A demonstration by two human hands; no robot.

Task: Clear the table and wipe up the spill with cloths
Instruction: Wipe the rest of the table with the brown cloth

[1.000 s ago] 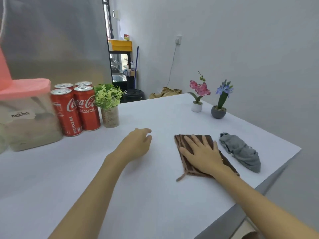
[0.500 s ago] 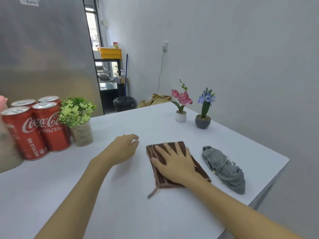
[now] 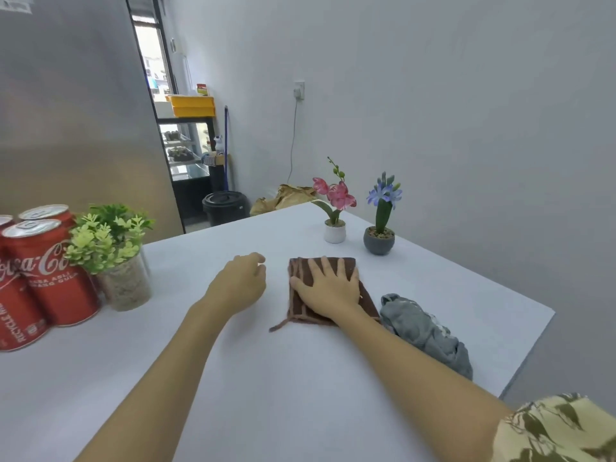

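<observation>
A folded brown cloth [image 3: 300, 271] lies flat in the middle of the white table [image 3: 300, 378]. My right hand [image 3: 328, 288] presses on it, palm down, fingers straight and spread. My left hand [image 3: 238, 283] rests on the table just left of the cloth, fingers loosely curled, holding nothing. A crumpled grey cloth [image 3: 425, 333] lies to the right of the brown one, touching its near corner. No spill shows on the table surface.
Red cola cans [image 3: 43, 268] stand at the left next to a small green plant in a glass pot [image 3: 116, 258]. A pink flower in a white pot [image 3: 335, 208] and a blue flower in a grey pot [image 3: 380, 221] stand at the back. The table edge [image 3: 530, 355] runs along the right.
The view has swung right, so the pink-lidded container at the left has left the frame. My right hand has slid the brown cloth slightly towards my left hand.
</observation>
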